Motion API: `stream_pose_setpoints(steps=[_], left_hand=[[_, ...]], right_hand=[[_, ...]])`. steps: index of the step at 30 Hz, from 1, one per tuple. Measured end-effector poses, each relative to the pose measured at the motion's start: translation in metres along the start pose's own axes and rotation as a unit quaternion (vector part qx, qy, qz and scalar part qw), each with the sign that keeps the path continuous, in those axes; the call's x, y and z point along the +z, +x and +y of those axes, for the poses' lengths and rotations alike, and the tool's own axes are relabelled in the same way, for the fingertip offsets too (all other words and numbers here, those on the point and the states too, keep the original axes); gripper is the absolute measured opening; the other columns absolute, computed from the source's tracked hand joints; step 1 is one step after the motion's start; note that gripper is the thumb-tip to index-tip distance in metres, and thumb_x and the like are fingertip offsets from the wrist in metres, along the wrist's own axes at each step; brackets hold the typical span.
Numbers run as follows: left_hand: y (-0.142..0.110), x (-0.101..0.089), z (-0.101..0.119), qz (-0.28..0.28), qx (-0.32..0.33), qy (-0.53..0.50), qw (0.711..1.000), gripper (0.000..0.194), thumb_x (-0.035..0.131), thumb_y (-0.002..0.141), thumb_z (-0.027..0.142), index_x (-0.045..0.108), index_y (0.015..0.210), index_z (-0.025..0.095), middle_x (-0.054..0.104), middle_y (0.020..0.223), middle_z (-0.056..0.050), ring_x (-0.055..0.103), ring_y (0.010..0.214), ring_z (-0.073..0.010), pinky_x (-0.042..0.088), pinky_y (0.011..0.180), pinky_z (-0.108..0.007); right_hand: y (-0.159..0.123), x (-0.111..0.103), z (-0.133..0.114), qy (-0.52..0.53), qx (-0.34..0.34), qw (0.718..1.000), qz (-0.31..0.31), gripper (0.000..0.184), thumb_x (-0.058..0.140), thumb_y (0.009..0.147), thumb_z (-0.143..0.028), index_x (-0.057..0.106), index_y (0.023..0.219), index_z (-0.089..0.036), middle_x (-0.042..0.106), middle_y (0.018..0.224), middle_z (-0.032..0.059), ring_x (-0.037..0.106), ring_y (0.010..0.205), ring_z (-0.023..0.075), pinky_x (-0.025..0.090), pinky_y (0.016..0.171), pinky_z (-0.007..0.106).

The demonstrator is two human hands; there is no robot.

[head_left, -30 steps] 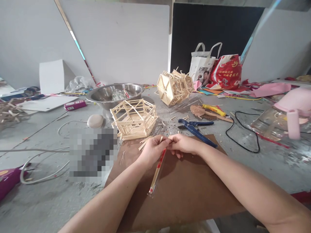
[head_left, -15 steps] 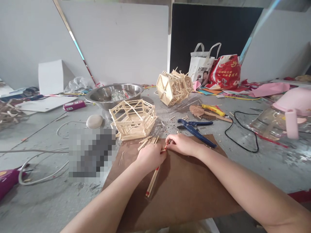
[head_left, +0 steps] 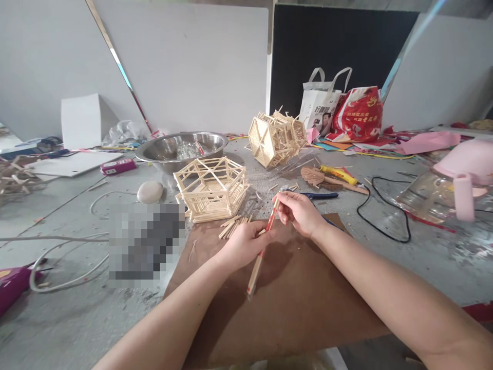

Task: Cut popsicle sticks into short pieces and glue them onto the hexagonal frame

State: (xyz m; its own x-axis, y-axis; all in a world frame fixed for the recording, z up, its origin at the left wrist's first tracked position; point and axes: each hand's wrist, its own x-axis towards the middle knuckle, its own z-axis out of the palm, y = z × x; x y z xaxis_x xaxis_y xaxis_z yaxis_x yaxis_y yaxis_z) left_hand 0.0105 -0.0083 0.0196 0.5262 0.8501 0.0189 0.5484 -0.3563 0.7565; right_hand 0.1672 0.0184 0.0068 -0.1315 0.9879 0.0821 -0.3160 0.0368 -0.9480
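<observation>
My left hand [head_left: 246,242] is closed around a narrow clear packet of thin wooden sticks [head_left: 254,271] with red marks. The packet slants, its lower end over the brown board [head_left: 308,293]. My right hand [head_left: 301,211] pinches the packet's upper end between thumb and fingers. Just beyond my left hand lies a small pile of cut sticks [head_left: 233,225]. Behind the pile stands a hexagonal stick frame [head_left: 211,191] with an open lattice top. Blue-handled cutters [head_left: 319,195] lie beyond my right hand, which partly hides them.
A steel basin [head_left: 154,150] stands behind the frame. A larger stick model [head_left: 275,139] sits at the back. On the right are a yellow-handled tool [head_left: 339,174], a black cord [head_left: 385,234] and a pink-lidded clear jug [head_left: 419,192]. A white mouse-like object [head_left: 150,192] lies left.
Both hands have risen a little and moved right with the packet. My right hand has shifted to the packet's upper end and now covers more of the cutters.
</observation>
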Motion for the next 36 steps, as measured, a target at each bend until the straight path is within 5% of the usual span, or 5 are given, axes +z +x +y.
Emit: stream_pose_setpoints(steps=[4,23,31,36], left_hand=[[0.0,0.001,-0.004,-0.043,-0.023,-0.053,0.997,0.036,0.037,0.073,0.044,0.047,0.055,0.014,0.034,0.047,0.005,0.029,0.045,-0.0052,0.023,0.044,-0.018],[-0.001,-0.003,0.001,-0.002,-0.039,-0.12,0.992,0.037,0.042,0.072,0.044,0.049,0.054,0.013,0.037,0.045,0.006,0.028,0.042,-0.0038,0.023,0.043,-0.018],[-0.002,-0.001,0.001,-0.096,-0.046,-0.131,0.986,0.038,0.043,0.07,0.049,0.053,0.059,0.013,0.034,0.044,0.006,0.027,0.041,-0.0036,0.02,0.041,-0.018],[-0.003,0.001,0.001,-0.108,-0.055,-0.128,0.984,0.039,0.044,0.07,0.049,0.054,0.06,0.013,0.035,0.044,0.006,0.026,0.04,-0.0035,0.019,0.04,-0.018]], right_hand=[[0.001,0.0,0.0,0.012,-0.012,1.0,0.021,0.024,0.058,0.066,-0.038,0.054,0.065,-0.014,0.045,0.047,-0.0063,0.039,0.032,0.0037,0.026,0.031,0.017],[-0.008,0.014,0.01,-0.097,0.046,0.985,-0.137,0.027,0.058,0.064,-0.04,0.053,0.058,-0.014,0.054,0.046,-0.0025,0.039,0.036,0.004,0.027,0.033,0.016],[0.002,-0.006,-0.004,0.038,-0.013,0.999,-0.011,0.021,0.054,0.068,-0.037,0.055,0.071,-0.016,0.043,0.043,-0.0077,0.033,0.031,0.0027,0.023,0.032,0.018],[0.003,-0.01,-0.007,0.009,-0.01,1.0,-0.025,0.019,0.056,0.068,-0.034,0.056,0.07,-0.015,0.044,0.045,-0.0069,0.035,0.032,0.0028,0.022,0.033,0.018]])
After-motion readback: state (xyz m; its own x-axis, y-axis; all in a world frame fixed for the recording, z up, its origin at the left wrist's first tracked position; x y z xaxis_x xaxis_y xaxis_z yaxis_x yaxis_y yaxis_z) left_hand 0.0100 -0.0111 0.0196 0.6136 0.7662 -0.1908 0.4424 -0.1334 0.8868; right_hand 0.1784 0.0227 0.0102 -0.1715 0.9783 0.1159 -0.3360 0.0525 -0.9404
